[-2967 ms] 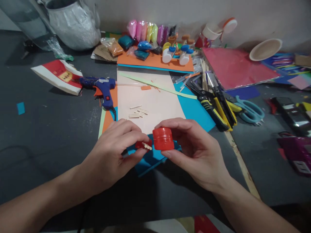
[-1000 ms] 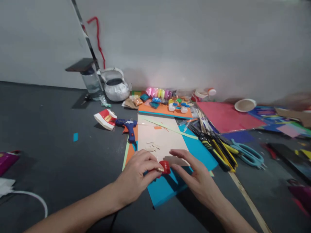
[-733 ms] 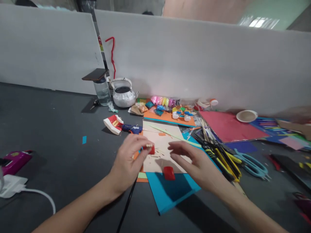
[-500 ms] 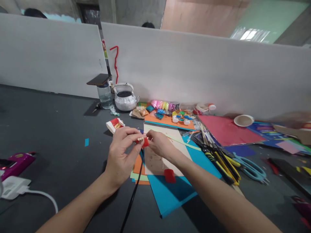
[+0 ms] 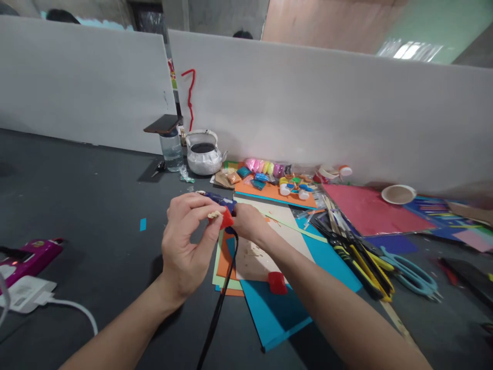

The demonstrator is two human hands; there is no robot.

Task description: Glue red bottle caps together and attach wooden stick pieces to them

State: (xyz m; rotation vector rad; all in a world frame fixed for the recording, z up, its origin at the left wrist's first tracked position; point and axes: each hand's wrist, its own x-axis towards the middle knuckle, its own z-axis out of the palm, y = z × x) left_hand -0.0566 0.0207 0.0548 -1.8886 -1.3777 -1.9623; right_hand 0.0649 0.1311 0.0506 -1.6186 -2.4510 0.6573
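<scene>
My left hand (image 5: 188, 236) pinches a small red folded piece (image 5: 226, 218) between thumb and fingers. Short cream-coloured sticks (image 5: 214, 214) poke out of its near end. Close beside it on the right, my right hand (image 5: 248, 222) is closed on a dark blue glue gun (image 5: 221, 200). The gun's tip points left behind the red piece, and its black cord (image 5: 229, 277) runs down toward me. Most of its handle is hidden by my right hand. Another red piece (image 5: 277, 282) lies on the sheets below my right wrist.
Stacked cream paper (image 5: 285, 236) and blue paper (image 5: 265, 318) lie under my hands. Scissors (image 5: 412, 275) and a cutter (image 5: 358, 267) are on the right. A silver kettle (image 5: 204, 156) and a water jar (image 5: 171, 151) stand behind. A pink power strip (image 5: 33, 259) is on the left.
The glue gun has come up into view beside the red piece, its tip now pointing left. My left hand has shifted slightly left. The red-and-white box behind it is no longer visible.
</scene>
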